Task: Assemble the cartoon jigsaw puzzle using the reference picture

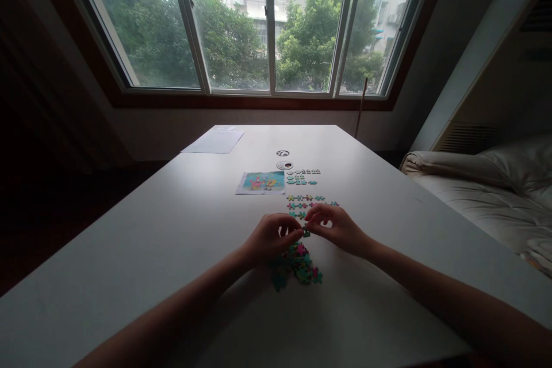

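My left hand (271, 237) and my right hand (334, 229) meet over the white table (172, 230), fingers pinched together on small jigsaw pieces (306, 233) held between them. Just below the hands lies a loose heap of colourful puzzle pieces (297, 267). Beyond the hands, short rows of joined pieces (308, 201) stretch across the table, with more rows (302, 177) farther back. A printed reference picture (261, 182) lies left of those rows.
Two small round lids or discs (284, 159) sit behind the picture. A white sheet of paper (214, 140) lies at the table's far left. A bed with pale bedding (487, 184) stands to the right. A wide window (267, 23) faces trees.
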### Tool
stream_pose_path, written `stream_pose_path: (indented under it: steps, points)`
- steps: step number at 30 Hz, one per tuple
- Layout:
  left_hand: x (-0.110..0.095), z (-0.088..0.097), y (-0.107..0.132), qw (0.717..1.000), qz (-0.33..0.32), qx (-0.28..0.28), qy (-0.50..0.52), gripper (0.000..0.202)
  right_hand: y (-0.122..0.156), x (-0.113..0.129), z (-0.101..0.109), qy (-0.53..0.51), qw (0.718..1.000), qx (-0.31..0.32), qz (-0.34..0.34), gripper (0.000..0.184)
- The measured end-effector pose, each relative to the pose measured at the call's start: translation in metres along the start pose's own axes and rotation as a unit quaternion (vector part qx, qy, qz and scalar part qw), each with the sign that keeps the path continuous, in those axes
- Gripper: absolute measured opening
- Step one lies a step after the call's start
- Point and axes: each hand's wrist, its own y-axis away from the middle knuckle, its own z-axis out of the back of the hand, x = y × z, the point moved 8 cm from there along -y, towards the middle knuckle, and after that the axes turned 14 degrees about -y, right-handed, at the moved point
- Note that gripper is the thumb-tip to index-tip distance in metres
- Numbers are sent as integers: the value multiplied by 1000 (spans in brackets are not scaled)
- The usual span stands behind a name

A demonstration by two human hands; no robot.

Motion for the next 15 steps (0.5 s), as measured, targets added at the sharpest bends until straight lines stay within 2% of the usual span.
stream_pose_path:
  steps: [4, 7, 10, 15]
  points:
    - [2, -2, 0, 999, 19, 0, 31, 21, 1, 4, -3, 19, 1000, -4, 19, 18]
    - [8, -3, -1, 996, 41, 2, 76, 21, 3, 15, 0, 67, 996, -27, 59, 17]
    - [13, 0, -3, 994, 50, -6, 102, 23, 8, 28, 5, 162, 976, -61, 130, 21]
    - [18, 1, -4, 989, 63, -13, 133, 22, 13, 32, -1, 262, 946, -44, 186, 33]
